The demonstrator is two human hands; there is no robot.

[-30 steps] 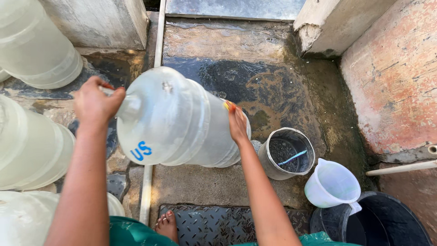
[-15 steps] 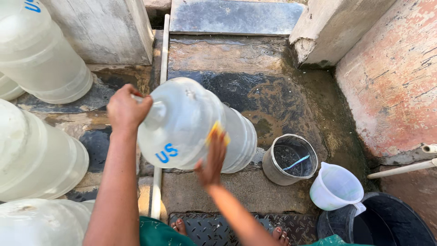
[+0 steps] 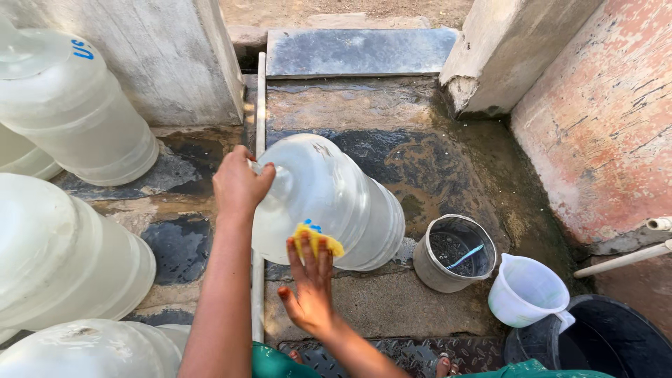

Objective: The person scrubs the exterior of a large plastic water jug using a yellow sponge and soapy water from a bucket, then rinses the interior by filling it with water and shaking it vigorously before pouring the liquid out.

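One large water jug (image 3: 329,203) of clear, faintly ribbed plastic lies tilted at the centre of the frame, its neck toward the left and its round base toward the right, over wet stone paving (image 3: 392,147). The left hand (image 3: 238,183) is clenched around the neck of the jug. The right hand (image 3: 311,290), fingers spread, presses one small yellow sponge (image 3: 316,240) against the lower side of the jug; the sponge looks soft and crumpled.

Four more jugs of the same cloudy plastic fill the left edge: one upright at upper left (image 3: 70,105), a sliver of another behind it (image 3: 21,157), one on its side at middle left (image 3: 63,259), and one at lower left (image 3: 91,350).

Right of centre stands one small grey bucket (image 3: 453,253), round, with dark contents and a thin pale blue stick in it. Just beside it at lower right is one white plastic pitcher (image 3: 528,290), and touching that, one black tub (image 3: 602,343) cut by the frame edge. One thin white pipe (image 3: 259,105) runs down the paving from upper centre, passing behind the jug. Rough concrete walls rise at upper left and upper right; a reddish plastered wall (image 3: 602,105) fills the right side.
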